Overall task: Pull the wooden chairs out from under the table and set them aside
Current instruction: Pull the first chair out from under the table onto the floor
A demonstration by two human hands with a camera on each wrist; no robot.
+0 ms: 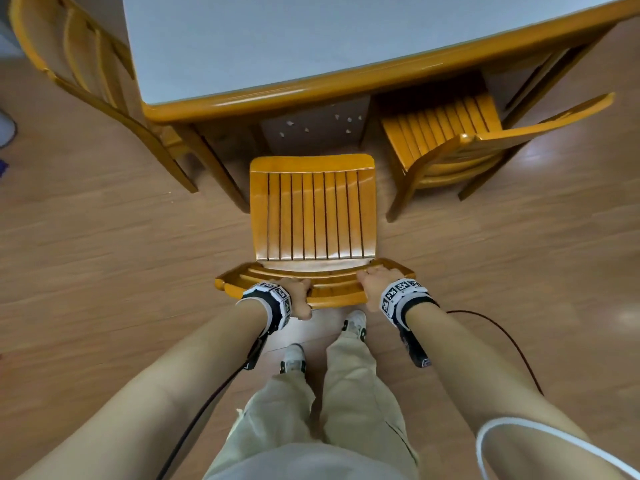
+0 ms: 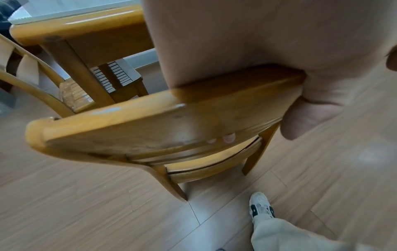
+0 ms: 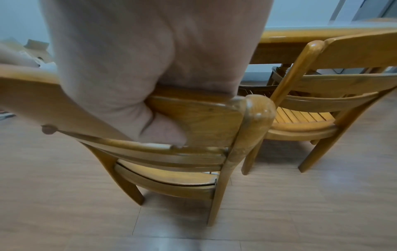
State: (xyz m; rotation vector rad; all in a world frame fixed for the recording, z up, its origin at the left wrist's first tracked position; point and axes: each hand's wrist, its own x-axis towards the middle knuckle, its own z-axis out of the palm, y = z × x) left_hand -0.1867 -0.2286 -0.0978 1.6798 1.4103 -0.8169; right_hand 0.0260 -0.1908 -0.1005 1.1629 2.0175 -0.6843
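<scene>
A wooden chair (image 1: 313, 216) with a slatted seat stands on the floor, out from under the table (image 1: 311, 81). My left hand (image 1: 294, 296) grips the left part of its top back rail (image 2: 150, 122), fingers curled over the front and thumb behind. My right hand (image 1: 375, 284) grips the right part of the same rail (image 3: 204, 118). A second chair (image 1: 450, 140) sits half under the table at the right. A third chair (image 1: 86, 74) stands at the table's left end.
The table has a pale top and a wooden rim, with a leg (image 1: 214, 168) just left of the held chair. My feet in white shoes (image 1: 355, 323) stand right behind the chair. A dark cable (image 1: 502, 341) trails across the wooden floor on the right.
</scene>
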